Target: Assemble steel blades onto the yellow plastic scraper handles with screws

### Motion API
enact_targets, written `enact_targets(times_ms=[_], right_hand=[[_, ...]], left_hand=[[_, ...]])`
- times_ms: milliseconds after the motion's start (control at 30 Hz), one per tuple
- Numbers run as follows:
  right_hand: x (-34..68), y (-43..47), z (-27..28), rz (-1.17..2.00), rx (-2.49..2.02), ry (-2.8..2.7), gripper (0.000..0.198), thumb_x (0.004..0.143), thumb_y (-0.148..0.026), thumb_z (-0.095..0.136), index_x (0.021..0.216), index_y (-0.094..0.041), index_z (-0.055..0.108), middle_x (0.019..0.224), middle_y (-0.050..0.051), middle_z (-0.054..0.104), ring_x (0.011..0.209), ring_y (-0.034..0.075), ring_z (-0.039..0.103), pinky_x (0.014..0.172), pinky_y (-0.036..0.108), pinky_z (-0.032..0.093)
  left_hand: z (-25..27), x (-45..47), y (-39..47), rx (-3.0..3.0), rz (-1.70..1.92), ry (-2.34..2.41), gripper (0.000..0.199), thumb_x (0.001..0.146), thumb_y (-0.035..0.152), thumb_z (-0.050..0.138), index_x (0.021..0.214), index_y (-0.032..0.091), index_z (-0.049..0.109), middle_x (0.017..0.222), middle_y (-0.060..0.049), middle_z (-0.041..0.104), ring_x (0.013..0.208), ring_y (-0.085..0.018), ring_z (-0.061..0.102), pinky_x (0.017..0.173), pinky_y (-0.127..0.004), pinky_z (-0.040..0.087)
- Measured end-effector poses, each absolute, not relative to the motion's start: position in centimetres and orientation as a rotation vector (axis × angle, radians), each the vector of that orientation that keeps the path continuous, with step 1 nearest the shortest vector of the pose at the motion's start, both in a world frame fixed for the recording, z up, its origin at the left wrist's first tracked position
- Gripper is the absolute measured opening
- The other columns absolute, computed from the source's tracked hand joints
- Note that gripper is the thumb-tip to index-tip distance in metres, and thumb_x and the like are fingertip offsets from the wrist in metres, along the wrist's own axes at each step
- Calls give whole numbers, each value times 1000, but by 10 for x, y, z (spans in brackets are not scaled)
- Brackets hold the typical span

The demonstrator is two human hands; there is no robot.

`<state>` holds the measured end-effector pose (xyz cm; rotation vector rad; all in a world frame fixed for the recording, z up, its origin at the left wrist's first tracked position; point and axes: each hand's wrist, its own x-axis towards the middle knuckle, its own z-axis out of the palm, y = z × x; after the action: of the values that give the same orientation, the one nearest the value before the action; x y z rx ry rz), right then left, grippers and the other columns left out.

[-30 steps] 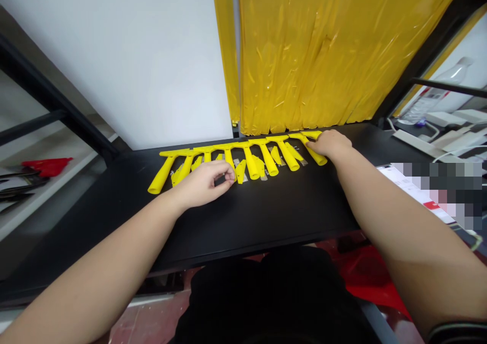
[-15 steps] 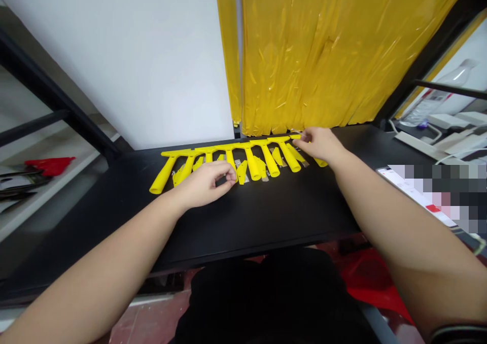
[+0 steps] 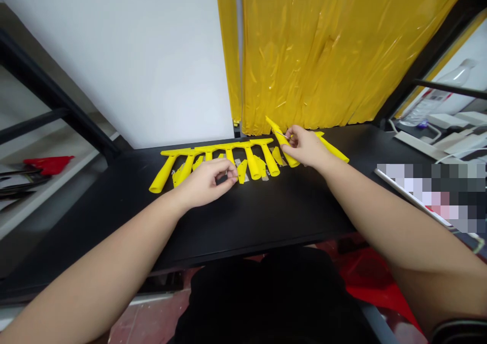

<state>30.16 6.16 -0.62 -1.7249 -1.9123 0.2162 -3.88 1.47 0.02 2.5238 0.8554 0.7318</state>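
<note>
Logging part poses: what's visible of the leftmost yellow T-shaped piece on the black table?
The leftmost yellow piece looks like smooth plastic: a slim crossbar at the back and a tubular handle slanting leftward toward the viewer, ending in a round, apparently hollow opening. It lies on the black table. Its crossbar runs up to the next yellow piece; whether they touch is unclear. Neither the left hand nor the right hand touches it.

Plastic, matt and glossy.
Looks like smooth plastic in the yellow handles (image 3: pixel 251 162) by the left hand (image 3: pixel 207 184) and right hand (image 3: pixel 306 147); matt on the black table (image 3: pixel 289 207) beneath; crinkled and glossy on the yellow sheet (image 3: pixel 304 55) beyond.
</note>
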Motion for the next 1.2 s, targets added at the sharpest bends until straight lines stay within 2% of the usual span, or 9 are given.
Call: enact_targets(times_ms=[67, 200, 267, 433, 533, 633, 767, 1033, 1200], right_hand=[[293, 52, -6, 340, -1399, -1921, 23, 87, -33, 70, 103, -24, 55, 79, -1, 63, 70, 17, 59, 69, 31, 48], [254, 21, -9, 486, -884, -2064, 25, 88, -30, 71, 105, -24, 54, 85, -2, 61, 69, 14, 57, 62, 27, 47], [234, 5, -11, 443, -760, -2146, 25, 88, -28, 72, 105, -24, 54, 83, -3, 60, 68, 13, 56, 62, 27, 46], [224, -2, -8, 390, -584, -2283, 16, 97, -34, 71, 102, -22, 62, 85, 0, 68, 70, 15, 60, 68, 29, 49], [252, 19, -2, 193, -838, -2272, 16, 103, -27, 58, 94, -20, 69, 92, 7, 76, 85, 20, 69, 81, 33, 53], [288, 45, 1, -35, -1439, -2200, 31, 106, -27, 49, 106, -16, 78, 113, 16, 79, 104, 29, 73, 95, 41, 54], [316, 68, -2, -94, -2043, -2149, 36, 104, -26, 50, 114, -17, 83, 116, 18, 81, 110, 34, 75, 95, 43, 56], [293, 75, -7, -54, -2291, -2113, 43, 103, -36, 54, 126, -12, 81, 131, 27, 76, 118, 39, 75, 95, 49, 59], [299, 69, -6, -53, -2238, -2179, 36, 100, -35, 59, 117, -15, 84, 120, 22, 80, 113, 36, 76, 92, 44, 58]], left_hand=[[-3, -35, 12, 2342, 810, 859, 8, 95, 23, 69, 101, 17, 70, 92, -3, 69, 72, -12, 54, 69, -28, 46], [-11, -21, 5, 1841, 876, 752, 43, 96, 34, 76, 134, 18, 63, 110, -8, 71, 95, -17, 67, 83, -31, 56], [-15, -15, 4, 1685, 870, 701, 43, 96, 42, 78, 129, 18, 65, 115, -9, 71, 102, -19, 69, 87, -33, 59], [-15, -12, 3, 1405, 949, 740, 46, 90, 57, 84, 110, 18, 70, 103, -4, 73, 91, -17, 71, 88, -33, 61], [-8, -14, 2, 1267, 972, 826, 43, 87, 54, 87, 101, 17, 72, 92, -2, 70, 81, -14, 69, 77, -27, 61], [0, -16, 2, 1216, 946, 841, 41, 87, 53, 85, 98, 16, 72, 77, 1, 63, 62, -12, 63, 59, -25, 55], [4, -18, 3, 1255, 898, 897, 37, 91, 47, 79, 104, 13, 73, 72, 1, 60, 54, -11, 59, 49, -24, 48], [7, -23, 3, 1405, 702, 956, 42, 90, 43, 82, 116, 18, 62, 68, 3, 67, 49, -12, 62, 50, -24, 47], [7, -24, 5, 1446, 698, 946, 40, 89, 44, 83, 109, 19, 58, 68, 4, 68, 49, -11, 63, 52, -24, 48]])
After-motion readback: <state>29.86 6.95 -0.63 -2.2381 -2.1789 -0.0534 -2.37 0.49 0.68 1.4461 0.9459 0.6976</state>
